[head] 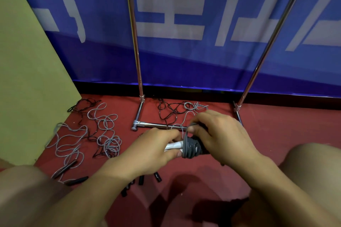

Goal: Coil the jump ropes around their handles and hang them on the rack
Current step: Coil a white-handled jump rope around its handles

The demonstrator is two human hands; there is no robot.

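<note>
Both hands grip the grey-wound handles before a blue banner with large, seemingly Chinese, white characters.

Both hands: left hand gripping white handles; right hand pinching grey rope coiled round them

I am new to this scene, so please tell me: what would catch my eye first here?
First, the two hands, the left hand and right hand, at the centre, winding grey rope around white handles. Then the loose ropes tangled on the red floor at left, and the metal rack before the blue banner.
</note>
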